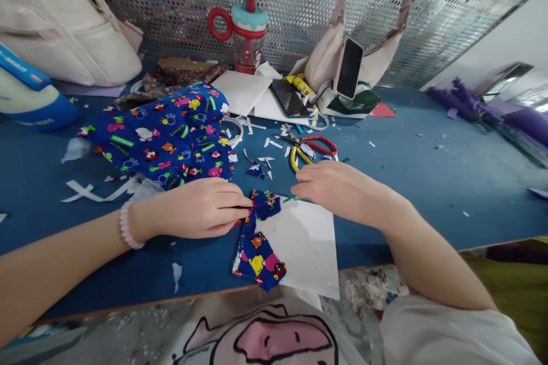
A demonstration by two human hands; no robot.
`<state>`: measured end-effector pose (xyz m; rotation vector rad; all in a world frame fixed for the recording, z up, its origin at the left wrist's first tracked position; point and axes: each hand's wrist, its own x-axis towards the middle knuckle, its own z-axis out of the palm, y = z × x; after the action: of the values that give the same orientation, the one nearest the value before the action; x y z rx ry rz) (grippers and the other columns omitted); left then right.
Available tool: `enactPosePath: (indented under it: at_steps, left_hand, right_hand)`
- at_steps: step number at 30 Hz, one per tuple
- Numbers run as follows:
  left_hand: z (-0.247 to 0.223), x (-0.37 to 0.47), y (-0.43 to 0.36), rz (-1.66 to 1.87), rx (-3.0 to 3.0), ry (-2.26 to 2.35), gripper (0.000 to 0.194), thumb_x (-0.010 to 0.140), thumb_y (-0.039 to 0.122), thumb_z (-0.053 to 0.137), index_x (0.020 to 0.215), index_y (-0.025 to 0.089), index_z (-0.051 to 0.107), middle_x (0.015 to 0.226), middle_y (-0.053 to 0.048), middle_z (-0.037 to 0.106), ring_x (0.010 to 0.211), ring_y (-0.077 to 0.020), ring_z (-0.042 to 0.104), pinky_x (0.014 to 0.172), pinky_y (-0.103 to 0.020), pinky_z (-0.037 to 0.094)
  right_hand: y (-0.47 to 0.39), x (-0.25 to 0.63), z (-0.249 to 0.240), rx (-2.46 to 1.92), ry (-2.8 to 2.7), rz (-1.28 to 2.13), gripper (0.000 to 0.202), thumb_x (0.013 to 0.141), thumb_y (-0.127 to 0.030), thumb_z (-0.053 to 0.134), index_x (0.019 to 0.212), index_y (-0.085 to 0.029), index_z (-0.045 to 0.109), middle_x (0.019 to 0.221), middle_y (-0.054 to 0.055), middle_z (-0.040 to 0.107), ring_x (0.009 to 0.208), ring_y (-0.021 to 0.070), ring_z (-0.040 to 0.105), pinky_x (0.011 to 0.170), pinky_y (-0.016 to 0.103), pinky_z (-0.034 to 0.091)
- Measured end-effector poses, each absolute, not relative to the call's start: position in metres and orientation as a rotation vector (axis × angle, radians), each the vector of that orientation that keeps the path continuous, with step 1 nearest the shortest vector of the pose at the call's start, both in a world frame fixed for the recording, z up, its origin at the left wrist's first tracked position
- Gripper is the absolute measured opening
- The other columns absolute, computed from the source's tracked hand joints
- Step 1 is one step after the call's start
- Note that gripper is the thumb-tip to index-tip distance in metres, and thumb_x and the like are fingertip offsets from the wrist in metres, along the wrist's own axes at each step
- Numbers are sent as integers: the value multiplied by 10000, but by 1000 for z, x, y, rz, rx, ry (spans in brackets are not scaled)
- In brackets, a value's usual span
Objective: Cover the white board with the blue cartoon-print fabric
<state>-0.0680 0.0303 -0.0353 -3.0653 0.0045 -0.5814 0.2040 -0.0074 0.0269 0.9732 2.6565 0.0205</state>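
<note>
Nearest camera: pale garment (pixel 274 342), pink print. Blue patterned fabric piece (pixel 256 238) along left edge of white card (pixel 306 242), long axis near–far; right of left hand (pixel 205 208) (nearer, fingertips pinched on it), near-left of right hand (pixel 338 188), closed around green item (pixel 291 198), identity unclear. Counts: one card, one fabric piece, one large patterned cloth (pixel 165 134) far left, one lidded cup (pixel 248 34) at far side.

A lidded cup (pixel 249 34) stands left of a handbag (pixel 327 57).

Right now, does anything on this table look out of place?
Yes: white paper scraps litter the blue table around the scissors, like uncleared offcuts, and the white sheet by the small patterned fabric overhangs the front edge.
</note>
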Motion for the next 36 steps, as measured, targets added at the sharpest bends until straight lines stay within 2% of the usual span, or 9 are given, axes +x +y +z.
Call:
enactPosePath:
  at_steps: [8, 14, 20, 27, 32, 34, 36]
  left_hand:
    - [-38, -69, 31, -595, -3053, 1, 250, 967, 172, 467, 1024, 150, 709, 1093, -55, 751, 925, -178, 674, 887, -317, 528]
    - [-43, -69, 32, -571, -3051, 7, 246, 973, 182, 458, 1061, 147, 685, 1186, -44, 724, 954, -194, 662, 897, -337, 517]
    - [-43, -70, 32, -499, -3086, -26, 229, 960, 184, 475, 1091, 138, 656, 1198, -68, 714, 986, -212, 647, 888, -346, 517]
    - [-44, -72, 33, -483, -3074, 18, 251, 972, 188, 449, 1108, 143, 655, 1230, -61, 701, 1012, -219, 641, 888, -350, 496]
    - [-41, -71, 31, -485, -3056, 45, 238, 972, 200, 472, 1112, 180, 663, 1212, -39, 714, 1072, -189, 642, 965, -318, 447]
    - [-40, -71, 31, -468, -3076, 33, 246, 976, 202, 463, 1112, 187, 667, 1218, -39, 711, 1096, -178, 644, 1012, -313, 418]
    - [-40, -70, 31, -442, -3096, 35, 260, 980, 198, 449, 1129, 185, 662, 1238, -44, 702, 1110, -172, 646, 1037, -308, 402]
  right_hand:
    - [-1, 219, 23, 1012, 2671, 51, 235, 885, -13, 515, 744, -166, 626, 751, 44, 595, 742, 184, 553, 615, 317, 288]
    - [-2, 220, 20, 1018, 2706, 95, 218, 873, -21, 535, 743, -164, 636, 752, 42, 599, 727, 176, 547, 607, 310, 271]
    - [2, 223, 26, 968, 2783, 134, 262, 938, -102, 495, 726, -168, 634, 728, 37, 592, 711, 171, 533, 614, 308, 282]
    - [12, 229, 26, 1055, 2783, -22, 297, 1003, -220, 424, 832, -167, 661, 827, 37, 650, 808, 189, 600, 689, 312, 388]
    - [19, 229, 21, 1196, 2760, -91, 289, 1003, -218, 402, 954, -182, 684, 960, 51, 713, 930, 218, 647, 740, 316, 423]
    - [23, 230, 17, 1299, 2694, -95, 280, 1004, -208, 389, 1018, -179, 667, 965, 64, 721, 893, 219, 661, 700, 308, 418]
    - [27, 230, 13, 1374, 2594, -73, 257, 1000, -193, 388, 1083, -166, 630, 885, 75, 714, 789, 213, 659, 635, 295, 395]
